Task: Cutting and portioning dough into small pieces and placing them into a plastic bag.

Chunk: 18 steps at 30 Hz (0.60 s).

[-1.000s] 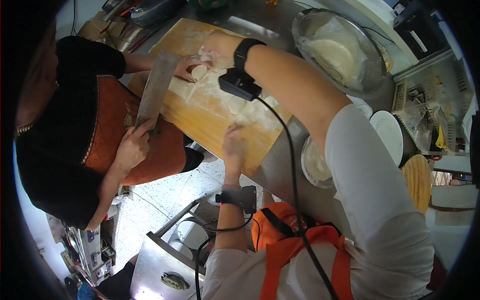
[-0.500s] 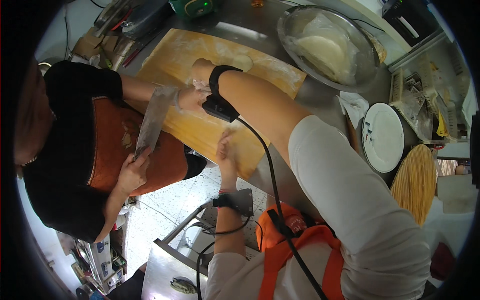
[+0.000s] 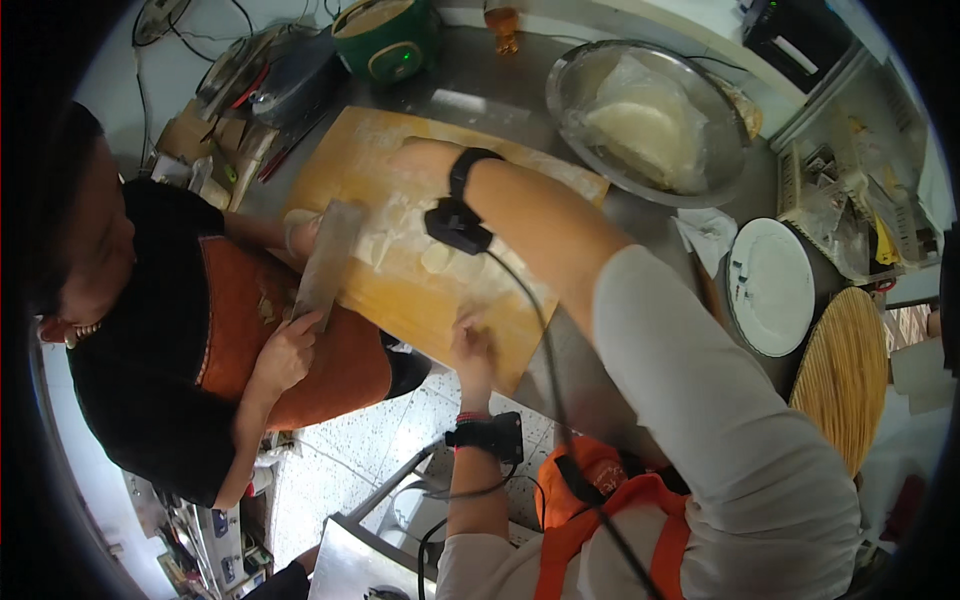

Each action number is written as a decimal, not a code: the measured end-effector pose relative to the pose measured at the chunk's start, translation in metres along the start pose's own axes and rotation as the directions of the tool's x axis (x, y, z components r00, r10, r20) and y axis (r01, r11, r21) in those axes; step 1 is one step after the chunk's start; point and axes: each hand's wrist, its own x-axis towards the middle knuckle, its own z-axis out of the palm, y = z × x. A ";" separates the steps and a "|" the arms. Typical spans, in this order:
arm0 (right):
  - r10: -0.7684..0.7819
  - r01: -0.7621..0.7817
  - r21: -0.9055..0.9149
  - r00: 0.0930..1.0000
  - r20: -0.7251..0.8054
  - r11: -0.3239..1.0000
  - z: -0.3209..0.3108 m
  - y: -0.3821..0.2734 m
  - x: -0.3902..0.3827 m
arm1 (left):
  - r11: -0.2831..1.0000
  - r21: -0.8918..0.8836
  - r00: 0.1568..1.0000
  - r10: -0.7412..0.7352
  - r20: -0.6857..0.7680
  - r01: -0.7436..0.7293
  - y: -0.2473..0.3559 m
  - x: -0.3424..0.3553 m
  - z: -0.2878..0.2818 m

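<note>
Stretched over the yellow wooden board (image 3: 395, 300), my right hand (image 3: 425, 155) is at its far side, fingers blurred and hidden behind the hand. My left hand (image 3: 472, 345) hovers at the board's near edge, fingers curled in; anything inside is not visible. Several pale dough pieces (image 3: 436, 258) lie on the floured board between my hands. To the left, a co-worker grips a wide-bladed knife (image 3: 332, 258) in one hand (image 3: 285, 355); their other hand (image 3: 300, 235) is by the board's left edge, partly behind the blade.
At the back right, a metal basin (image 3: 735, 190) holds a large plastic-covered dough mass. A white plate (image 3: 770, 285) and a round slatted mat (image 3: 840, 375) stand right. A green cooker (image 3: 390, 45) sits behind the board. A black cable (image 3: 548, 370) crosses below my right arm.
The view has shifted, so the board sits lower. The co-worker's hand has drawn left from the board's middle, uncovering dough pieces. My right hand has moved farther across the board.
</note>
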 end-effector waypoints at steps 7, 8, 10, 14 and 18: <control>-0.148 0.167 0.162 0.981 -0.125 0.973 -0.084 -0.005 -0.157 | 0.987 -0.018 0.980 0.163 0.114 -0.162 -0.017 0.005 -0.019; -0.137 0.132 -0.055 0.987 -0.087 0.990 -0.088 0.000 -0.193 | 0.970 -0.174 0.977 -0.139 0.161 0.167 -0.008 0.005 -0.024; -0.132 0.134 -0.674 0.990 0.055 0.727 -0.086 0.016 -0.256 | 0.979 0.024 0.975 -0.206 0.083 0.205 0.021 0.014 -0.011; -0.101 -0.070 -0.604 0.964 -0.245 0.794 -0.055 0.059 -0.377 | 0.887 0.449 0.994 0.109 0.021 -0.107 0.038 0.049 0.010; 0.081 -0.211 -0.679 0.972 -0.218 0.704 -0.019 0.058 -0.387 | 0.670 0.667 0.945 0.259 0.201 -0.326 0.039 0.081 0.022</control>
